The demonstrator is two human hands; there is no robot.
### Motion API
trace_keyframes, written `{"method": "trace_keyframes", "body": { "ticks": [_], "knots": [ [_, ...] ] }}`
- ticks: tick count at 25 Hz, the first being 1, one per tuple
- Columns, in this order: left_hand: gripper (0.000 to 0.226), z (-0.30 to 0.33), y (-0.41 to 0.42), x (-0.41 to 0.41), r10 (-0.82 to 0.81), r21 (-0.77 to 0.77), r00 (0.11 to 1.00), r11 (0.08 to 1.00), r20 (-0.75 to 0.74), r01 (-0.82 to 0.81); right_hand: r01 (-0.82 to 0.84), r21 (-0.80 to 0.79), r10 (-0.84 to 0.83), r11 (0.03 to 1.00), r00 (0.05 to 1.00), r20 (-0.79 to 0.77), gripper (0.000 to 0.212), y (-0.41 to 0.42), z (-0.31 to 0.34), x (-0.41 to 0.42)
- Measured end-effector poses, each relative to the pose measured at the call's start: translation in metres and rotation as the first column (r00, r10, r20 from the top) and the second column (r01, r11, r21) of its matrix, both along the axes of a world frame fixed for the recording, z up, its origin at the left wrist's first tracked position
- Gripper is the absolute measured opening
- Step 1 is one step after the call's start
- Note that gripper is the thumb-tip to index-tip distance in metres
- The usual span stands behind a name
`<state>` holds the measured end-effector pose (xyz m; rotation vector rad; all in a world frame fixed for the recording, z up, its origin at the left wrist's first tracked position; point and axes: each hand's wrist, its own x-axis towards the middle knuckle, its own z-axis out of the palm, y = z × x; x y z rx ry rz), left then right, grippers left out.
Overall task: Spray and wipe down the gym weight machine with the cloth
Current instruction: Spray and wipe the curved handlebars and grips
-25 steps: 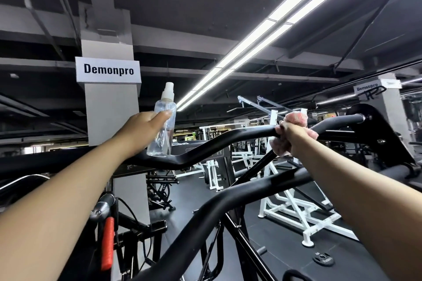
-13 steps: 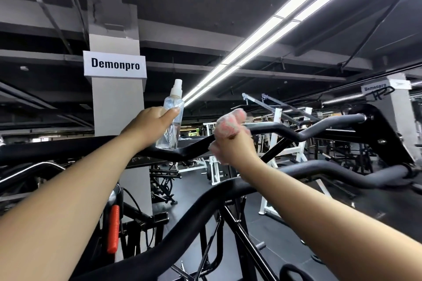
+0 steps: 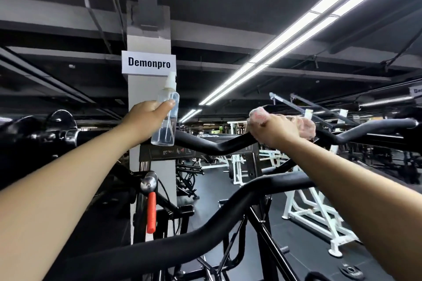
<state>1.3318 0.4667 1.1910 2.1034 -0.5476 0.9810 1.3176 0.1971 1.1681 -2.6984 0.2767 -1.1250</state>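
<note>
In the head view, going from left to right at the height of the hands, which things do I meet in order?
Left hand → clear spray bottle it grips → bent black bar → right hand pressing the pink cloth on the bar → far end of the bar at the right.

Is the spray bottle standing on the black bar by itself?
No, the left hand holds the spray bottle upright in front of the black bar.

Open gap between bent bars (image 3: 205,146); pillar (image 3: 150,178) behind.
</note>
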Motion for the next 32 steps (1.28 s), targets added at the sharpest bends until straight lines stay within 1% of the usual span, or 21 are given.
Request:
{"method": "trace_keyframes", "body": {
  "ticks": [2,4,6,8,10,11,14,16,17,18,19,20,21,22,23,25,27,28,30,31,32],
  "knots": [
    [0.082,-0.005,0.011,-0.005,0.044,0.031,0.999,0.999,0.003,-0.044,-0.084,-0.125,0.078,0.989,0.996,-0.053,0.037,0.044,-0.005,0.005],
    [0.091,-0.009,0.016,-0.007,0.062,0.062,0.998,0.996,0.026,-0.064,-0.17,-0.143,0.144,0.975,0.974,-0.173,0.021,0.08,-0.005,0.015],
    [0.088,-0.011,0.02,-0.009,0.092,0.073,0.995,0.993,0.036,-0.094,-0.262,-0.113,0.224,0.959,0.937,-0.266,0.019,0.101,0.005,0.028],
    [0.073,-0.013,0.018,-0.012,0.132,0.093,0.99,0.986,0.046,-0.136,-0.395,0.069,0.397,0.916,0.869,-0.296,0.029,0.109,0.017,0.037],
    [0.062,-0.013,0.018,-0.013,0.161,0.111,0.986,0.98,0.041,-0.164,-0.532,0.273,0.584,0.801,0.795,-0.163,0.039,0.117,0.015,0.039],
    [0.063,-0.013,0.018,-0.011,0.172,0.118,0.984,0.977,0.046,-0.176,-0.572,0.29,0.614,0.767,0.786,-0.075,0.038,0.119,0.01,0.039],
    [0.073,-0.014,0.015,-0.005,0.269,0.16,0.955,0.945,0.122,-0.286,-0.526,0.097,0.528,0.845,0.849,0.003,0.033,0.12,-0.025,0.019],
    [0.064,-0.014,0.011,-0.005,0.324,0.166,0.934,0.923,0.148,-0.347,-0.562,-0.065,0.565,0.824,0.824,0.036,0.033,0.118,-0.048,-0.001],
    [0.057,-0.014,0.009,-0.006,0.335,0.164,0.928,0.918,0.164,-0.361,-0.606,-0.035,0.607,0.795,0.793,0.057,0.04,0.116,-0.056,-0.01],
    [0.053,-0.016,0.008,-0.007,0.336,0.162,0.925,0.917,0.179,-0.365,-0.656,0.099,0.645,0.748,0.754,0.122,0.04,0.116,-0.062,-0.022],
    [0.051,-0.017,0.008,-0.007,0.331,0.159,0.924,0.919,0.191,-0.361,-0.696,0.293,0.667,0.656,0.716,0.207,0.032,0.116,-0.067,-0.025],
    [0.05,-0.018,0.008,-0.007,0.325,0.156,0.925,0.921,0.197,-0.357,-0.714,0.492,0.673,0.497,0.676,0.3,0.023,0.113,-0.069,-0.028],
    [0.049,-0.018,0.008,-0.007,0.316,0.153,0.928,0.925,0.197,-0.348,-0.68,0.666,0.637,0.306,0.666,0.388,0.024,0.106,-0.067,-0.025],
    [0.048,-0.018,0.009,-0.008,0.307,0.153,0.932,0.929,0.194,-0.338,-0.634,0.766,0.573,0.112,0.671,0.471,0.039,0.095,-0.063,-0.017],
    [0.047,-0.019,0.008,-0.009,0.297,0.153,0.935,0.932,0.193,-0.328,-0.598,0.8,0.46,-0.047,0.698,0.549,0.054,0.083,-0.061,-0.008],
    [0.047,-0.019,0.009,-0.01,0.276,0.152,0.942,0.94,0.188,-0.306,-0.572,0.786,0.126,-0.234,0.784,0.608,0.058,0.059,-0.046,0.009],
    [0.045,-0.018,0.011,-0.008,0.257,0.151,0.948,0.946,0.189,-0.287,-0.673,0.702,-0.118,-0.231,0.736,0.667,0.051,0.035,-0.032,0.021],
    [0.044,-0.02,0.012,-0.007,0.254,0.153,0.948,0.946,0.193,-0.285,-0.694,0.688,-0.126,-0.211,0.718,0.685,0.049,0.026,-0.027,0.026],
    [0.045,-0.02,0.014,-0.005,0.246,0.174,0.947,0.943,0.207,-0.283,-0.748,0.656,-0.149,-0.101,0.663,0.734,0.044,0.024,-0.024,0.021],
    [0.046,-0.019,0.014,-0.004,0.24,0.183,0.949,0.943,0.206,-0.278,-0.772,0.635,-0.119,-0.027,0.633,0.765,0.039,0.024,-0.022,0.027],
    [0.047,-0.019,0.014,-0.005,0.234,0.188,0.952,0.944,0.197,-0.271,-0.76,0.65,-0.063,0.001,0.649,0.758,0.025,0.032,-0.022,0.031]
  ]
}}
